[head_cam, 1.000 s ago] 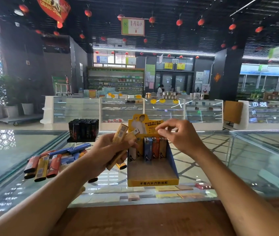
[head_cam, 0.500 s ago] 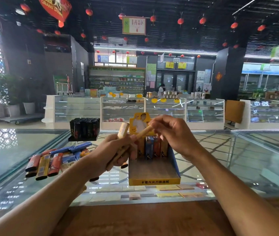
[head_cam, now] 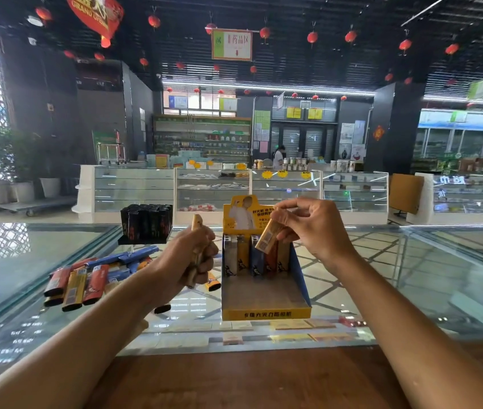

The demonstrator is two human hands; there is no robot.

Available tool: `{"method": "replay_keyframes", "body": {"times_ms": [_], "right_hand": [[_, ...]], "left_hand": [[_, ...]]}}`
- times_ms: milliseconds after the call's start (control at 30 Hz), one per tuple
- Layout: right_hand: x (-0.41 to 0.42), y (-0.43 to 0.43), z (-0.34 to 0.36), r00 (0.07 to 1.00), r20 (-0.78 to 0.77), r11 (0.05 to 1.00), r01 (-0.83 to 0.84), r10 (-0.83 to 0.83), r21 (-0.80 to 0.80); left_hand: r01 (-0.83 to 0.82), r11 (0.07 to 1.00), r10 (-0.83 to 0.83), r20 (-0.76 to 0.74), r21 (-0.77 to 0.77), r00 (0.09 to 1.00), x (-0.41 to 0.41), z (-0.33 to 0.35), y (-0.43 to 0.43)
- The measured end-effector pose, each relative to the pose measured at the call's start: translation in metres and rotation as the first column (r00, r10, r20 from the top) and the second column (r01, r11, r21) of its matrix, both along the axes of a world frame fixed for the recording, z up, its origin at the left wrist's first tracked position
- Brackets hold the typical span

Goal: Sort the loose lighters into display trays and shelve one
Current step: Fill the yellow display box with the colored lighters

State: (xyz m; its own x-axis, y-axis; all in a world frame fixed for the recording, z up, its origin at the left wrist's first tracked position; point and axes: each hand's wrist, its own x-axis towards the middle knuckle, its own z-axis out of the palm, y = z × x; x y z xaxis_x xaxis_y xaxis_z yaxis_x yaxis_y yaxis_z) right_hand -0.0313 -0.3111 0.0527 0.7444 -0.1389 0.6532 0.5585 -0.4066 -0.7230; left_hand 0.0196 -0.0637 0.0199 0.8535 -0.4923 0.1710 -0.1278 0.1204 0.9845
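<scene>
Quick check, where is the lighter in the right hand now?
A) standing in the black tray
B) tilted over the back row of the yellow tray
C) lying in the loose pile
B: the right hand pinches the tan lighter, tilted, over the upright lighters at the back of the yellow tray.

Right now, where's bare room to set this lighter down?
Inside the yellow tray, the floor in front of the standing row is bare; so is the glass counter right of it. Left is crowded: loose lighters, with the black tray behind them.
</scene>
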Motion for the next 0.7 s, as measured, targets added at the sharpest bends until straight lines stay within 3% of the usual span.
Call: {"method": "replay_keyframes", "body": {"times_ms": [167,300,567,700], "right_hand": [[0.001,0.0,0.001,0.988,-0.04,0.987,-0.15,0.152,0.056],[0.005,0.003,0.0,0.958,-0.074,0.947,-0.259,0.277,0.191],[0.01,-0.008,-0.001,0.999,-0.021,0.999,-0.041,0.042,0.022],[0.006,-0.019,0.004,0.999,-0.015,0.999,0.049,-0.049,-0.018]], "left_hand": [[-0.099,0.993,0.095,0.079,0.061,0.992,0.0,0.0,-0.001],[-0.144,0.987,0.135,0.12,0.07,0.983,0.0,-0.001,0.0],[-0.171,0.985,0.167,0.149,0.017,0.975,-0.006,0.002,0.002],[-0.11,0.994,0.112,0.093,-0.03,0.989,-0.006,0.006,0.002]]}}
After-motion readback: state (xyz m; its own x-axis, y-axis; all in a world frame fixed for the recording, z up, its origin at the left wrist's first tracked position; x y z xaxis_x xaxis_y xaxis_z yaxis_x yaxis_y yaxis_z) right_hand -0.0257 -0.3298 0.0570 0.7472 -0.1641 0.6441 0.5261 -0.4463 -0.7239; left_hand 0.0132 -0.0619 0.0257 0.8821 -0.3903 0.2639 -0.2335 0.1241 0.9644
